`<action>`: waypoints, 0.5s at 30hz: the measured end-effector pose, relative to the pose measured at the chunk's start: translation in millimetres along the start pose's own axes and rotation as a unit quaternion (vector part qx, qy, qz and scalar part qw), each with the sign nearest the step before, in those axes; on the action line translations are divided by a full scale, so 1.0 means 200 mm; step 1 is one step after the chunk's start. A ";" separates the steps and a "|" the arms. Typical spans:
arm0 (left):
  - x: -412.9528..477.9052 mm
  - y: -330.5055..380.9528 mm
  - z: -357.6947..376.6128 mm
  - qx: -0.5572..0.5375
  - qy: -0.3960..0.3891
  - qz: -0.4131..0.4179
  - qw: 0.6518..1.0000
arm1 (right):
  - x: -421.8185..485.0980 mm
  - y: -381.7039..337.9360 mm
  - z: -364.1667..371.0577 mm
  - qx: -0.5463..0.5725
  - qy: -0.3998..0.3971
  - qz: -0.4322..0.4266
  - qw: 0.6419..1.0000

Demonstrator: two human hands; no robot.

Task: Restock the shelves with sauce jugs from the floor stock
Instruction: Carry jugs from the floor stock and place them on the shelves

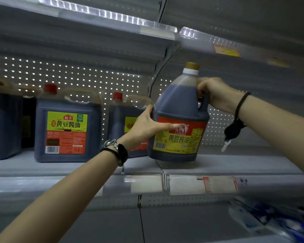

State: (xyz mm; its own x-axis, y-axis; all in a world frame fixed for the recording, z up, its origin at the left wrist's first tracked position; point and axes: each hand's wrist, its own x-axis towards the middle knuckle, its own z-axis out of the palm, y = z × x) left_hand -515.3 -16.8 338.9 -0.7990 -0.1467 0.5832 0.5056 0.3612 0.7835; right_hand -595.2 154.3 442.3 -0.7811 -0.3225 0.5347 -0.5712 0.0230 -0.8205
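The sauce jug (pixel 180 109) is a round-shouldered clear container filled with dark sauce up to its shoulder. It has a brownish-gold cap over a white collar and a red and yellow label on its front. It is held slightly tilted over the shelf (pixel 235 163), near the front edge where two shelf sections meet. Whether its base touches the shelf cannot be told. The right hand (pixel 216 95) is curled around the moulded handle on the jug's upper right side, just below the neck. The left hand (pixel 144 123) clasps the jug's left side lower down, its thumb laid straight across the label and its other fingers hidden behind the body. The jug therefore hangs between the two hands, with most of its weight below the right grip. Further left on the same shelf, set back from the front edge, stand the square jugs (pixel 67 128), with red caps, dark sauce and green-yellow and red labels. One is partly hidden behind the left hand. A watch (pixel 115 146) sits on the left wrist, and a black cord bracelet (pixel 242 104) with a dangling charm sits on the right. Blurred blue and white packets (pixel 270 220) lie on the level below, at the right.
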 end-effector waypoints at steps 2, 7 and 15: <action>0.04 -0.06 0.00 0.000 -0.002 -0.006 1.000 | 0.05 0.04 0.02 0.008 -0.001 0.021 1.000; 0.08 -0.20 -0.01 0.009 -0.001 -0.040 0.999 | 0.13 0.18 0.06 -0.025 -0.059 0.070 0.995; 0.08 -0.31 0.03 -0.027 0.043 -0.088 0.995 | 0.24 0.22 0.11 -0.081 -0.174 0.144 0.971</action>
State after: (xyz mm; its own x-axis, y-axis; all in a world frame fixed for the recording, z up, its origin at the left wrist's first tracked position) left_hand -562.8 -35.8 298.3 -0.8470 -0.2831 0.4500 0.3784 0.2735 0.8843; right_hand -652.0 118.9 428.0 -0.7983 -0.5797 0.1635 -0.3950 0.2991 -0.8686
